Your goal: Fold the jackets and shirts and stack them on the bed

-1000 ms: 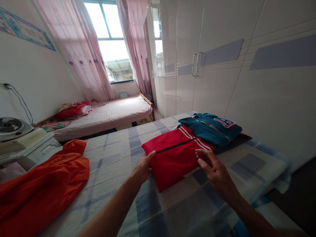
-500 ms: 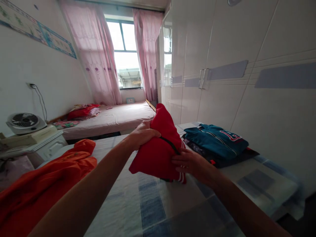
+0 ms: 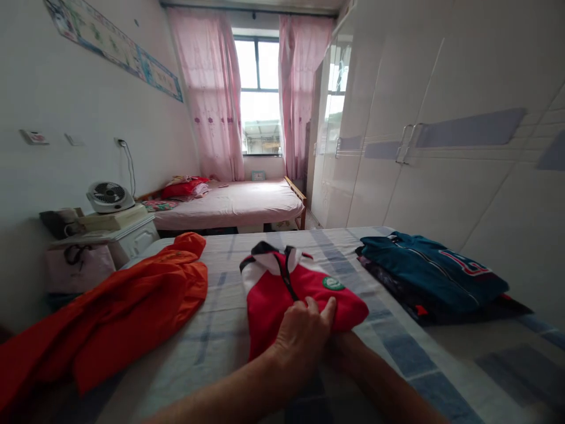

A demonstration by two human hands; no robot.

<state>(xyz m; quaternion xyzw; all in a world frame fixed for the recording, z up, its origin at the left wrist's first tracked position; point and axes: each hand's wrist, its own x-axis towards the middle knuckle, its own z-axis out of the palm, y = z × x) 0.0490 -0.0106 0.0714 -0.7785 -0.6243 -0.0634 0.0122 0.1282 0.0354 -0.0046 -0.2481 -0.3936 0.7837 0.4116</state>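
A folded red jacket [image 3: 269, 306] lies front side up on the bed, showing its white shoulders, dark collar, dark zip and a round green badge. My left hand [image 3: 302, 330] is on top of its lower front, with the fingers bent down onto the cloth and the thumb toward the right. Just below and to the right, my right hand [image 3: 346, 350] is at the jacket's lower right edge. Its fingers are hidden by the left hand and the cloth.
An orange garment [image 3: 145, 294] is spread along the left of the bed [image 3: 225, 330]. On the right sits a folded teal zip jacket [image 3: 424, 265] on top of dark clothes. A fan [image 3: 110, 197] stands on the bedside cabinet [image 3: 136, 232]. White wardrobes [image 3: 384, 182] line the right wall.
The red jacket was held up with its plain side showing; it now lies lower on the bed, front side up. Both hands have come closer together and nearer me. The view has turned left.
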